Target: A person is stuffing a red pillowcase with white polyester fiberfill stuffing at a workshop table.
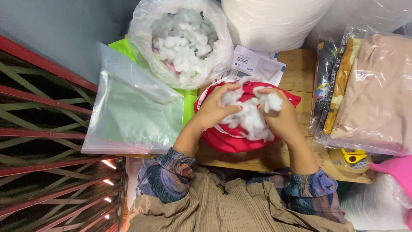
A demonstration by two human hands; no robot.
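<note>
On the wooden tabletop [296, 73] we see a red cover [231, 139]. Left hand [213, 111] and right hand [281, 116] both clench white stuffing [251, 118] over its opening, keeping loose fibre contained; the supply bag [180, 41] sits just beyond.

The fluffy stuffing [251, 118] is white. The cover [231, 139] under it is red with a thin white line. The bench [296, 73] is light brown wood. The sleeves [165, 176] have blue, purple and brown swirls. A flat bag [133, 116] looks pale green.
</note>
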